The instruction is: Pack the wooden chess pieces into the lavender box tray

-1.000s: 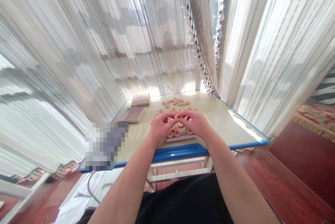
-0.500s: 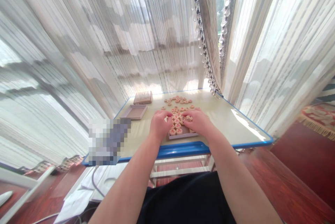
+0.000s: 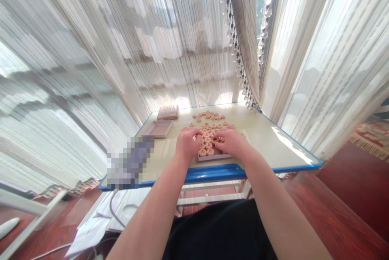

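Note:
A shallow tray (image 3: 212,157) near the table's front edge holds several round wooden game pieces (image 3: 206,145) with red marks. My left hand (image 3: 187,144) rests on the tray's left side with its fingers curled down onto the pieces. Over the tray's right side, my right hand (image 3: 231,141) has its fingertips pinched on the pieces; I cannot make out whether it grips one. More loose pieces (image 3: 208,116) lie scattered farther back on the cream table (image 3: 267,138).
An open box half (image 3: 157,129) and a patterned lid (image 3: 168,112) lie at the table's back left. A blurred-out object (image 3: 129,162) sits at the front left corner. Sheer curtains surround the table. White papers and a cable lie on the red floor below.
Both hands have dropped from above the tray onto the pieces and spread slightly apart. The camera view shifted a little, so the table sits further right.

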`<action>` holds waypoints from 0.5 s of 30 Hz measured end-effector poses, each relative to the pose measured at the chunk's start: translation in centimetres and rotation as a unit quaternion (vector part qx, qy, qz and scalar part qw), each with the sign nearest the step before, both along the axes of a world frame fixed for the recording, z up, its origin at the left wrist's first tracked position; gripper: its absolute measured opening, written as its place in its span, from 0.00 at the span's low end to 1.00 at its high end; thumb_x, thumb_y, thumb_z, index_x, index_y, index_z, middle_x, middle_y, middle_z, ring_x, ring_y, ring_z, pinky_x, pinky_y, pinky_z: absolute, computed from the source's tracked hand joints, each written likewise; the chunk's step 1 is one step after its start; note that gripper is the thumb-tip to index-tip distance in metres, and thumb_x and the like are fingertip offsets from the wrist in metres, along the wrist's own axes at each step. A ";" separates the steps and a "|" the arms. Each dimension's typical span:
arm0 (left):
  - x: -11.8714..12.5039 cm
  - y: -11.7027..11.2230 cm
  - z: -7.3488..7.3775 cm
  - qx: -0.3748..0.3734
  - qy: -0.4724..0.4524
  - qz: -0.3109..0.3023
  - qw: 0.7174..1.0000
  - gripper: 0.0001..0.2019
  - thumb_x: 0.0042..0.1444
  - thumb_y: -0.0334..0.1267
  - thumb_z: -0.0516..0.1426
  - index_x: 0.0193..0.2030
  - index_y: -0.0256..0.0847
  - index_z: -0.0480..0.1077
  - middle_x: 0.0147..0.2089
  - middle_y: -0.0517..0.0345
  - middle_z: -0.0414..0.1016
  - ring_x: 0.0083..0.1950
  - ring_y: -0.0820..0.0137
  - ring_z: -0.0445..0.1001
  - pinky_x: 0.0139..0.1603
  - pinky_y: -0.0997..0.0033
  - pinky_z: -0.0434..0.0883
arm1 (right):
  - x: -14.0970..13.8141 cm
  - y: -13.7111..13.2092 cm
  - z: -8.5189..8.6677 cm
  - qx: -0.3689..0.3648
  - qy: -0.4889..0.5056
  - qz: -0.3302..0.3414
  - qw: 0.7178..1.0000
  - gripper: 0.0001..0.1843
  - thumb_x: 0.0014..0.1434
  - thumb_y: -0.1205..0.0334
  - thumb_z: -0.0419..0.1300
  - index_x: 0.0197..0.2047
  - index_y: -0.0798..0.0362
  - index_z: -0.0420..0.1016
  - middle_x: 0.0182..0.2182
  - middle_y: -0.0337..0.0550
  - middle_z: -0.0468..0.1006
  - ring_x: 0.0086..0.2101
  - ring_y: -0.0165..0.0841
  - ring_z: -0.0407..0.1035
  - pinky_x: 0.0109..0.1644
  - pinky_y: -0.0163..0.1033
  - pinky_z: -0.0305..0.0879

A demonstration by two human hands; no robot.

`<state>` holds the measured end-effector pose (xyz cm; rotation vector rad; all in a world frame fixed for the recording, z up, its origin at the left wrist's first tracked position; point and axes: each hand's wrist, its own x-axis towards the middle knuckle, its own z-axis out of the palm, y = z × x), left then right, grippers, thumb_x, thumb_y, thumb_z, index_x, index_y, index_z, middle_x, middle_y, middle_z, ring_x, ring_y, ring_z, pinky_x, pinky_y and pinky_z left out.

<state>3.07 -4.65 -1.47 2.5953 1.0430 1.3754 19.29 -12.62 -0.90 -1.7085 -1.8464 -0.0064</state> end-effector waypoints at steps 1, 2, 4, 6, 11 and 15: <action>0.0 0.0 0.0 0.000 0.000 0.000 1.000 0.09 0.48 0.28 0.52 0.25 0.42 0.73 0.29 0.59 0.76 0.35 0.69 0.71 0.42 0.69 0.68 | 0.0 0.1 0.0 -0.001 -0.002 0.002 1.000 0.12 0.48 0.64 0.57 0.36 0.48 0.79 0.34 0.39 0.79 0.40 0.37 0.65 0.47 0.38 0.60; 0.0 0.0 0.0 -0.001 -0.001 0.000 1.000 0.09 0.48 0.28 0.52 0.25 0.42 0.73 0.29 0.59 0.76 0.35 0.68 0.71 0.42 0.69 0.68 | 0.0 0.2 0.0 0.000 -0.004 0.005 1.000 0.12 0.49 0.63 0.57 0.36 0.48 0.80 0.34 0.39 0.79 0.40 0.37 0.65 0.48 0.38 0.60; 0.0 0.0 0.1 -0.004 0.001 -0.002 1.000 0.09 0.48 0.28 0.52 0.26 0.41 0.74 0.29 0.58 0.76 0.36 0.68 0.71 0.43 0.69 0.68 | 0.1 0.3 -0.1 0.002 -0.008 0.009 1.000 0.12 0.49 0.63 0.57 0.35 0.48 0.80 0.35 0.39 0.79 0.41 0.37 0.65 0.49 0.39 0.60; 0.0 -0.1 0.2 -0.010 0.005 -0.002 1.000 0.09 0.48 0.29 0.52 0.26 0.41 0.74 0.29 0.58 0.76 0.36 0.68 0.71 0.43 0.69 0.68 | 0.2 0.4 -0.2 0.005 -0.007 0.004 1.000 0.11 0.49 0.63 0.58 0.35 0.47 0.80 0.37 0.38 0.79 0.42 0.37 0.65 0.50 0.39 0.60; 0.0 -0.2 0.3 -0.022 0.016 -0.001 1.000 0.10 0.47 0.28 0.52 0.26 0.41 0.74 0.30 0.58 0.76 0.36 0.67 0.71 0.43 0.69 0.68 | 0.2 0.6 -0.3 -0.001 -0.002 -0.010 1.000 0.11 0.49 0.63 0.58 0.35 0.45 0.80 0.38 0.40 0.76 0.44 0.37 0.64 0.50 0.39 0.60; 0.1 -0.1 0.2 -0.030 0.034 -0.021 0.999 0.10 0.47 0.29 0.53 0.27 0.42 0.76 0.30 0.58 0.76 0.38 0.67 0.70 0.45 0.68 0.67 | 0.2 0.6 -0.4 0.007 -0.002 -0.018 1.000 0.09 0.50 0.61 0.58 0.34 0.46 0.80 0.37 0.41 0.76 0.43 0.37 0.64 0.48 0.39 0.60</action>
